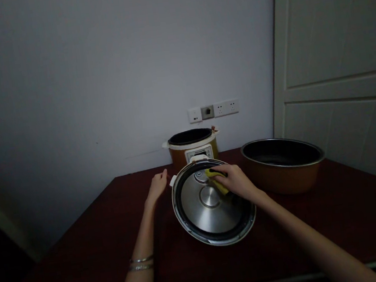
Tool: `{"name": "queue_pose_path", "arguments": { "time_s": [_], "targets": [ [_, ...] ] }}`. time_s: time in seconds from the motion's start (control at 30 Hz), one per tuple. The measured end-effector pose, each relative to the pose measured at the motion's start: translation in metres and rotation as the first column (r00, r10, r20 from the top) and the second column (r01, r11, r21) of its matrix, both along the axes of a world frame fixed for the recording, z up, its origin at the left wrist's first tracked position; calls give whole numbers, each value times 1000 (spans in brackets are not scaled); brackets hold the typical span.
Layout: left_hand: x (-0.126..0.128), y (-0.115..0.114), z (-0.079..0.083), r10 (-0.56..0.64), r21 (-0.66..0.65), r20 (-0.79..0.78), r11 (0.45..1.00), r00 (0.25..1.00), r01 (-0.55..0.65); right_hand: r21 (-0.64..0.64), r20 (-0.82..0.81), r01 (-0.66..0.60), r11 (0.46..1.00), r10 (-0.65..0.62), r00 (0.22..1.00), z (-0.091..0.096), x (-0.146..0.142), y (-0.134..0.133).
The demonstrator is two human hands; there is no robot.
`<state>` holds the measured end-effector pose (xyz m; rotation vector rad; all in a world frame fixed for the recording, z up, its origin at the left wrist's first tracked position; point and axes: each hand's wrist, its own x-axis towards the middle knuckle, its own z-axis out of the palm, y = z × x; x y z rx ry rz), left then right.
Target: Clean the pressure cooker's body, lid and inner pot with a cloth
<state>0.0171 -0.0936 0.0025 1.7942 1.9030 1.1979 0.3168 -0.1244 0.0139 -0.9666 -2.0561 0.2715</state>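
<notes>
A large round lid (197, 209) stands tilted, its shiny metal inner face and dark ring turned toward me. White tabs show at its top and left edges. My right hand (233, 179) presses a folded yellow cloth (221, 187) against the upper right of the metal face. Just left of the lid, beside its white tab, is my left hand (158, 185). Its fingers are curled, with no object visible in them and a small gap to the lid. Behind the lid stands an orange and white electric cooker (178, 155), uncovered, with a dark interior and a control panel.
A big oval pot (284, 179), brown outside and dark inside, rests at the right on the dark red table (118, 244). Wall sockets (226, 107) are mounted above the cooker. A white panelled door (340, 59) is on the right.
</notes>
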Motion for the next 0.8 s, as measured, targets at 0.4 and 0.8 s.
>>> {"name": "queue_pose_path", "arguments": {
  "time_s": [0.4,0.8],
  "targets": [
    [15,-3,-23,-316,125,264,948,911,293,18,310,14,1000,-19,950,17,-60,10],
    [24,9,-34,-254,278,350,947,901,159,283,571,-64,957,-114,813,10,-110,-1]
  ]
}}
